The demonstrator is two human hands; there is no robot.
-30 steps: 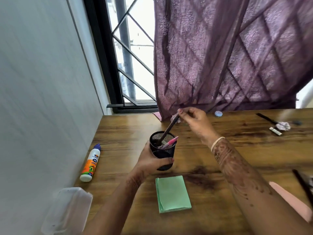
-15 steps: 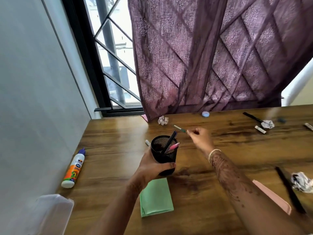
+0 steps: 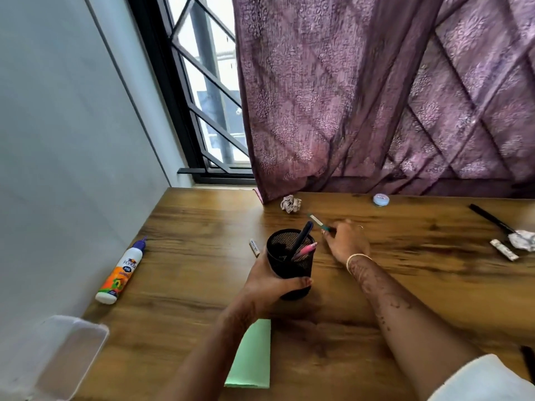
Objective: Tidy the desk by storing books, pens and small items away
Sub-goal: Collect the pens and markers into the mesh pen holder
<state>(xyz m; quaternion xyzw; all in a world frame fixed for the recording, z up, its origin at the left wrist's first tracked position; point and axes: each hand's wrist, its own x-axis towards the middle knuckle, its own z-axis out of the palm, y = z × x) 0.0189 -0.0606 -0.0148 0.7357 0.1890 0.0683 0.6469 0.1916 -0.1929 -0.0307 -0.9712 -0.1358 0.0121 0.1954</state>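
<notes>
My left hand (image 3: 265, 287) grips a black mesh pen cup (image 3: 291, 263) standing on the wooden desk (image 3: 188, 285). Inside the cup lean a dark pen (image 3: 301, 238) and a pink pen (image 3: 306, 250). Just beyond the cup my right hand (image 3: 347, 241) reaches a thin green pen (image 3: 318, 220) lying flat on the desk. Its blurred fingertips pinch the pen's near end. A short white stick (image 3: 254, 246) lies behind the cup on the left.
A glue bottle (image 3: 120, 273) lies by the left wall, a clear plastic box (image 3: 58, 357) at the near left. Folded green paper (image 3: 252, 357) lies under my left arm. Crumpled paper (image 3: 291, 204), a round tin (image 3: 381, 200), a black pen (image 3: 489, 217) and more scraps (image 3: 522, 240) lie farther back.
My right hand let the dark pen drop into the cup, then moved forward and down to the green pen on the desk. The left hand kept its hold on the cup.
</notes>
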